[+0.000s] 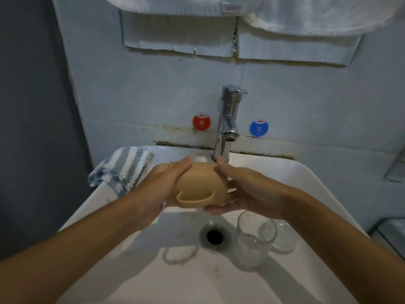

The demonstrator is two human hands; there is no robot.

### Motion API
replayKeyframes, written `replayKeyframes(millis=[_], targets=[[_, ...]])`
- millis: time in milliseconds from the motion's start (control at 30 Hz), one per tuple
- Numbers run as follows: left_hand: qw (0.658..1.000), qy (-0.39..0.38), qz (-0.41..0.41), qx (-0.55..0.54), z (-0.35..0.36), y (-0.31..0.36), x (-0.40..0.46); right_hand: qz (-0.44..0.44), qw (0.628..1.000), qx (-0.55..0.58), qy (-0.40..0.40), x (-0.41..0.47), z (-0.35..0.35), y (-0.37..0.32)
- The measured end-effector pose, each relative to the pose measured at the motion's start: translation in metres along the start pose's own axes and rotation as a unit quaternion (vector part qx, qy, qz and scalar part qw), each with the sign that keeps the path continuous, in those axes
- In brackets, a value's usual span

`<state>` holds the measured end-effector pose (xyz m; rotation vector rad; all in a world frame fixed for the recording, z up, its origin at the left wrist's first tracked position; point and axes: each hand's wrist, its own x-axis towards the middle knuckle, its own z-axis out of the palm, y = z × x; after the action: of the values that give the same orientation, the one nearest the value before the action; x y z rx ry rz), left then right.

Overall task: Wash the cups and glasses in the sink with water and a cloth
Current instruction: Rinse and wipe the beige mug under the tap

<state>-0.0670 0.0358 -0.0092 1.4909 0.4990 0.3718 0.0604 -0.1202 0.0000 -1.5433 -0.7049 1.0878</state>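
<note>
White and stained, the sink [306, 178] stood against a pale blue wall, with a chrome tap [228, 126] at its far edge between a red sticker [201, 121] on the left and a blue sticker [258, 127] on the right. Over the basin, the left hand [162, 189] gripped a tan mug [197, 183] lying on its side, its handle turned toward the near side. The right hand [245, 191] held the mug's other end, fingers loosely spread under it and thumb on top. Two clear glasses stood in the basin on the right of the drain [214, 237]: a near glass [254, 240] and a far glass [285, 238] just beside it. A striped cloth [122, 170] lay on the far left rim.
</note>
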Motion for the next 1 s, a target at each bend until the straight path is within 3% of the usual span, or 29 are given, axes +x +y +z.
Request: replayKeyframes(millis=[200,367,533,667,800,867,1000], targets=[[0.981,-0.038,-0.097,-0.164,-0.013,0.005,0.001,-0.08,0.996,-0.021,0.039,0.003,-0.001,-0.001],[0.979,-0.053,-0.107,-0.166,-0.009,0.01,-0.004,-0.088,0.991,-0.087,0.054,0.005,-0.002,0.002],[0.985,0.042,-0.106,-0.127,-0.017,0.007,0.002,-0.118,0.982,-0.122,0.085,0.005,0.0,0.002],[0.978,0.178,0.007,-0.105,-0.019,0.002,0.009,-0.134,0.977,-0.134,0.098,0.006,0.0,0.002],[0.926,0.341,0.162,-0.023,-0.019,0.01,0.006,-0.149,0.963,-0.179,0.133,0.006,-0.002,0.002],[0.919,0.317,0.228,0.056,-0.016,0.008,0.004,-0.144,0.965,-0.178,0.127,0.006,0.001,0.004],[0.903,0.167,0.34,0.2,-0.005,-0.011,0.0,-0.154,0.965,-0.176,0.121,0.004,0.01,0.004]])
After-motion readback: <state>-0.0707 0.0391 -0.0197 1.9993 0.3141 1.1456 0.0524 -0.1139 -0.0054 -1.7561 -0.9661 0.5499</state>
